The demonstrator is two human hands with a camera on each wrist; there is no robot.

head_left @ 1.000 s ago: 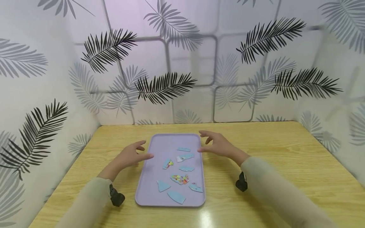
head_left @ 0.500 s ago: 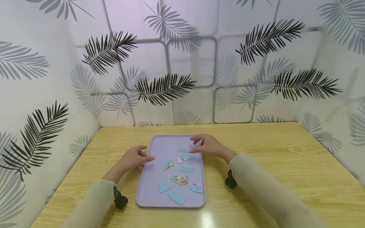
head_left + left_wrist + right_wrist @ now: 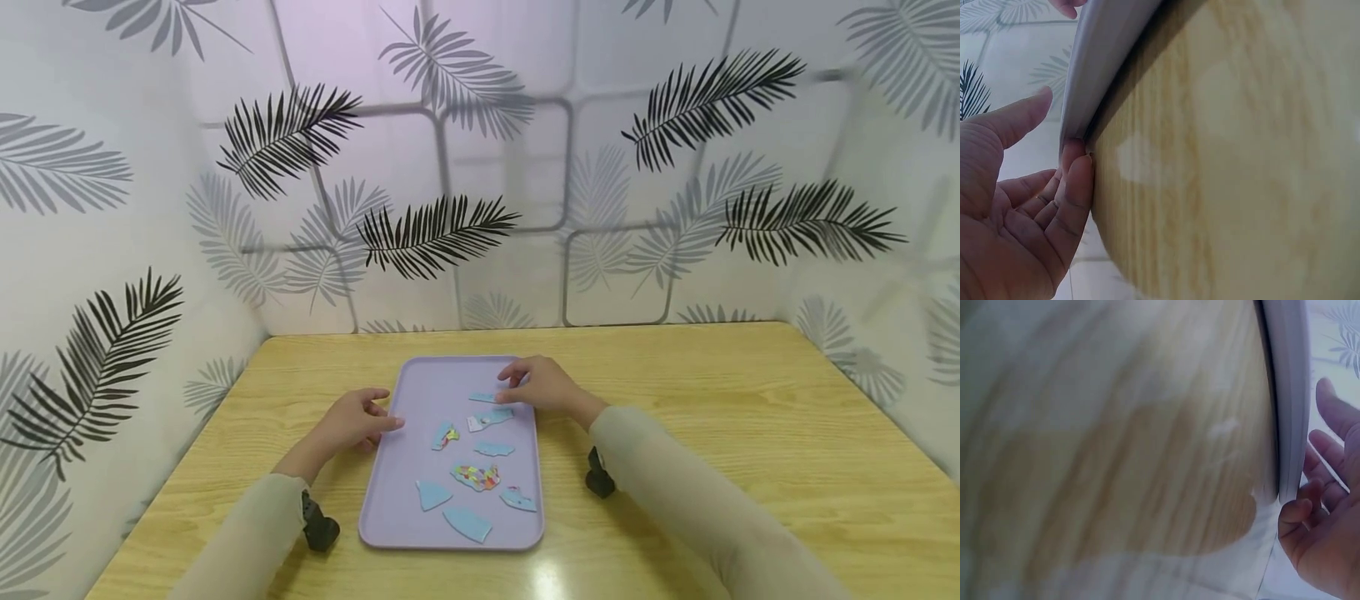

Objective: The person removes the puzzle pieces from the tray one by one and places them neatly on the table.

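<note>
A lilac tray (image 3: 420, 533) lies on the table, bearing several flat, light-blue jagged pieces that look like shards. My left hand (image 3: 356, 423) is at its left rim; in the left wrist view, the lower fingers (image 3: 1075, 181) touch the rim's outer side while the thumb stands apart above. Over the tray's far right part, my right hand (image 3: 542, 385) reaches across the rim, its thumb overlapping the end of the farthest blue piece (image 3: 483, 397). Thumb and fingers are apart there. Nearest below lies a blue piece with a white end (image 3: 491, 418).
A multicoloured piece (image 3: 476, 477) and plain blue pieces, one of them triangular (image 3: 432, 494), lie in the tray's near half. The wooden table (image 3: 675, 367) runs back to leaf-patterned walls (image 3: 502, 275). A dark wrist camera (image 3: 320, 525) hangs under the left sleeve.
My right hand has moved left, from beside the right rim to over the tray's far right part. The left hand has come slightly lower against the left rim. The pieces keep their arrangement.
</note>
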